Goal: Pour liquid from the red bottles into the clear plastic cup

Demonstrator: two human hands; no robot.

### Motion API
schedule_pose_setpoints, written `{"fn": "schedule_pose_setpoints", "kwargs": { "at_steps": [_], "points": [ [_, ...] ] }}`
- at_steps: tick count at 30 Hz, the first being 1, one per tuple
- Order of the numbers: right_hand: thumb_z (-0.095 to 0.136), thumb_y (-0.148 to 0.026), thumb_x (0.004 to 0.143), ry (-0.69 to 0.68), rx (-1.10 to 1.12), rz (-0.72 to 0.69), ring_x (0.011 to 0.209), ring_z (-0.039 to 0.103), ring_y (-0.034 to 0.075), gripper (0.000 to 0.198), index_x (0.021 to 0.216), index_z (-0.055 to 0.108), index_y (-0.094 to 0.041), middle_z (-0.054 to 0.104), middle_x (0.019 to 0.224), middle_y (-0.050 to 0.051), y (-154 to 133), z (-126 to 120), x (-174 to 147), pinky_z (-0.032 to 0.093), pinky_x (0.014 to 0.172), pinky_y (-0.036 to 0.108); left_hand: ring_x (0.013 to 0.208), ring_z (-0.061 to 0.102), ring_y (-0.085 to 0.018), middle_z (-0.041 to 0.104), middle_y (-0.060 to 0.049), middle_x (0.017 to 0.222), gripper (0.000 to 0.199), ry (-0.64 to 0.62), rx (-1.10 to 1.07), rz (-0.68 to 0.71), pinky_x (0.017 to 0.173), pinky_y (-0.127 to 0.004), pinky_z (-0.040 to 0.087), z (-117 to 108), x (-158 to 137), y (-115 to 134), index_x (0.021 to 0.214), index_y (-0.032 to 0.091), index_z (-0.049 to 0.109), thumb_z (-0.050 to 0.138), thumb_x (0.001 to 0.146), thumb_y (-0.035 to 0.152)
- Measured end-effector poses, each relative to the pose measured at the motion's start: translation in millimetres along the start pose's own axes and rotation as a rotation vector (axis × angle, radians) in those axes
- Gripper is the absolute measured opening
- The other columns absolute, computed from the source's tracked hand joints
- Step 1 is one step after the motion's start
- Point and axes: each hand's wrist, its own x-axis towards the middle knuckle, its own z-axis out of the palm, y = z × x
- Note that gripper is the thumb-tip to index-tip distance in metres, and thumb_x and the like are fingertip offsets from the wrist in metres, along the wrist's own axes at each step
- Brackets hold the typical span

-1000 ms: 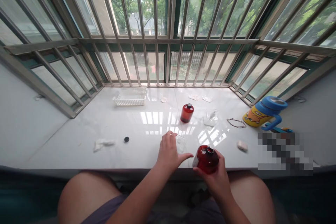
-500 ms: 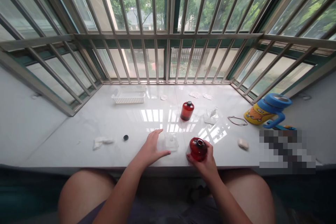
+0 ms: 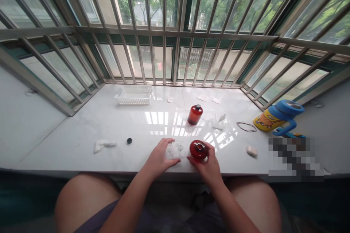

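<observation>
A red see-through bottle [image 3: 197, 150] with its mouth uncovered is in my right hand [image 3: 210, 165], whose fingers wrap round its sides near the counter's front edge. Just left of it, my left hand [image 3: 160, 157] has thumb and fingers around a small clear square bottle [image 3: 176, 150], which looks tilted with its mouth toward the red bottle. The two bottles are close together; whether they touch I cannot tell. A black cap [image 3: 129, 141] lies on the counter to the left of my left hand. Farther back stands a second red bottle [image 3: 195, 115] with a black cap on.
On the white counter [image 3: 109, 160] are a white plastic basket [image 3: 133, 96], crumpled tissue [image 3: 104, 145], another clear square object [image 3: 220, 121], a cord loop [image 3: 246, 126], a pale lump [image 3: 252, 151] and a blue-and-yellow mug [image 3: 276, 116]. Window bars [image 3: 175, 35] close off the back.
My left hand has closed in on the clear bottle, which now tilts to the right. My right hand has brought the red bottle left, closer to it. The view has shifted slightly.
</observation>
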Motion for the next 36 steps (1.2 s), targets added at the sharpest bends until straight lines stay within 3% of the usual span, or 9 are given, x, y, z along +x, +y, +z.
{"fn": "schedule_pose_setpoints", "kwargs": {
  "at_steps": [4,9,14,24,36],
  "points": [
    [0.083,-0.043,0.085,-0.076,-0.13,-0.279,0.126,0.064,0.033,0.066,0.142,0.054,-0.027,0.064,0.137,0.011,-7.4,-13.9,9.5,0.055,0.108,0.052,0.127,0.066,-0.03,0.066,-0.009,0.137,0.07,0.006,-0.023,0.012,0.111,-0.049,0.056,-18.0,-12.2,15.0,0.14,0.028,0.062,0.092,0.078,0.039],
    [0.073,-0.022,0.091,-0.113,-0.253,-0.536,0.129,0.062,0.034,0.066,0.151,0.049,-0.029,0.063,0.14,0.012,-25.7,-25.4,19.5,0.054,0.109,0.056,0.122,0.068,-0.029,0.066,-0.009,0.134,0.07,0.028,-0.023,0.036,0.1,-0.045,0.063,-24.4,-21.9,27.1,0.14,0.03,0.063,0.093,0.077,0.037],
    [0.069,-0.018,0.094,-0.117,-0.457,-0.714,0.131,0.062,0.034,0.064,0.153,0.049,-0.03,0.064,0.143,0.012,-40.8,-34.3,28.8,0.039,0.122,0.065,0.121,0.067,-0.028,0.065,-0.008,0.133,0.07,0.044,-0.046,0.053,0.091,-0.041,0.066,-22.4,-24.0,29.6,0.14,0.031,0.063,0.093,0.077,0.035],
    [0.063,-0.014,0.096,-0.135,-0.606,-0.793,0.137,0.06,0.033,0.065,0.157,0.049,-0.033,0.064,0.146,0.01,-61.4,-46.8,39.4,0.027,0.128,0.063,0.117,0.069,-0.027,0.067,-0.007,0.131,0.067,0.073,-0.071,0.077,0.087,-0.04,0.069,-18.9,-24.8,31.1,0.138,0.03,0.064,0.092,0.078,0.041],
    [0.062,-0.013,0.101,-0.153,-0.669,-0.844,0.144,0.054,0.032,0.061,0.157,0.051,-0.035,0.063,0.151,0.007,-76.2,-51.7,48.5,0.021,0.131,0.066,0.122,0.068,-0.031,0.067,-0.009,0.134,0.072,0.065,-0.227,-0.028,0.093,-0.045,0.069,-14.9,-23.3,28.6,0.138,0.029,0.065,0.094,0.074,0.044]
  ]
}}
